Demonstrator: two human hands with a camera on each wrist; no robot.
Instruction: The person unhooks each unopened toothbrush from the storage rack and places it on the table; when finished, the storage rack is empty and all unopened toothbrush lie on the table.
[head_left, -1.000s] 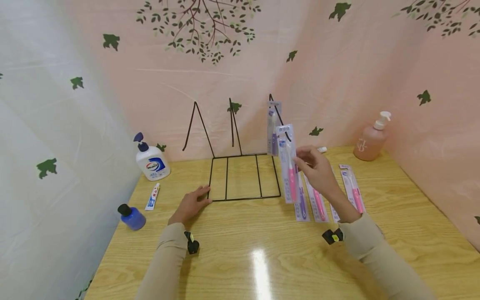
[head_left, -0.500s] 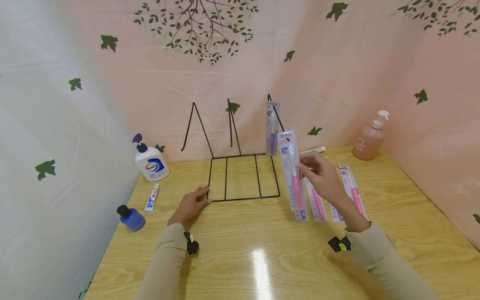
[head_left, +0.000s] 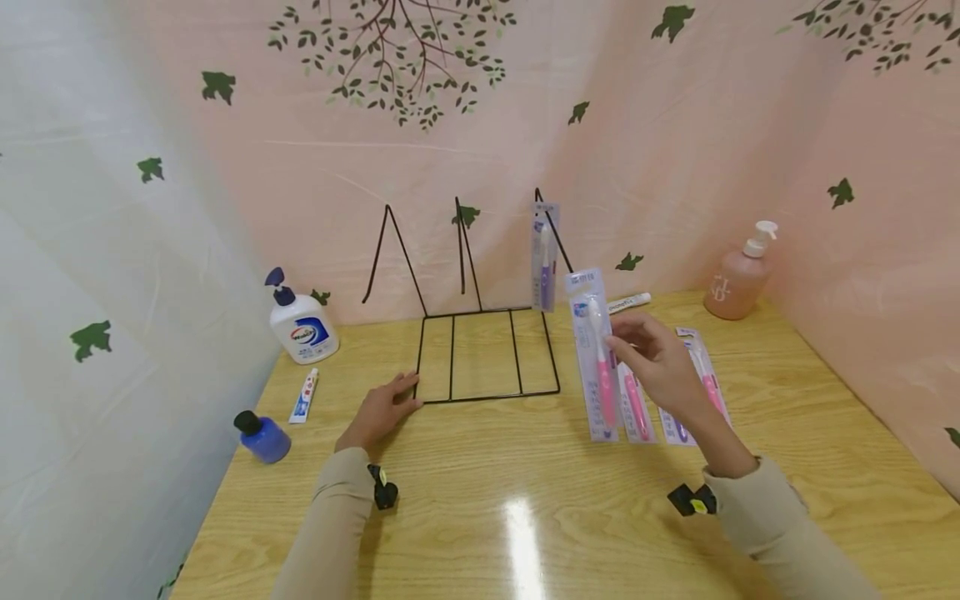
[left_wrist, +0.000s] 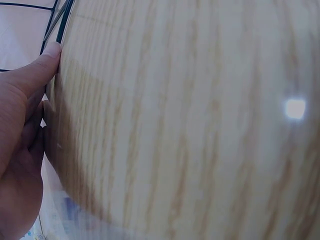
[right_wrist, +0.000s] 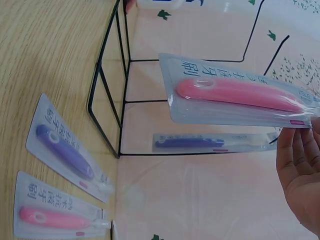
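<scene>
In the head view, my right hand (head_left: 660, 358) pinches the right edge of a packaged pink toothbrush (head_left: 594, 358) between thumb and fingers. The pack's top overlaps the tip of the right hook (head_left: 557, 237) on a black wire rack (head_left: 487, 397). Further back on that same hook hangs a packaged purple toothbrush (head_left: 544, 275). My left hand (head_left: 381, 410) rests on the table, its fingertips touching the rack's front left corner; the left wrist view shows the thumb (left_wrist: 47, 57) against the wire. The right wrist view shows the pink toothbrush's handle (right_wrist: 235, 95) raised in front of the rack.
Several packaged toothbrushes lie at the right, among them a pink one (head_left: 636, 408) and another pink one (head_left: 705, 375). A toothpaste tube (head_left: 630, 302) and a pink pump bottle (head_left: 738, 283) stand behind. At left are a white pump bottle (head_left: 303, 329), small tube (head_left: 303, 396) and blue bottle (head_left: 264, 437).
My right hand has drawn the pink toothbrush pack down and to the right. The hook tip that showed through the pack's top is now behind its upper edge. My left hand stays put.
</scene>
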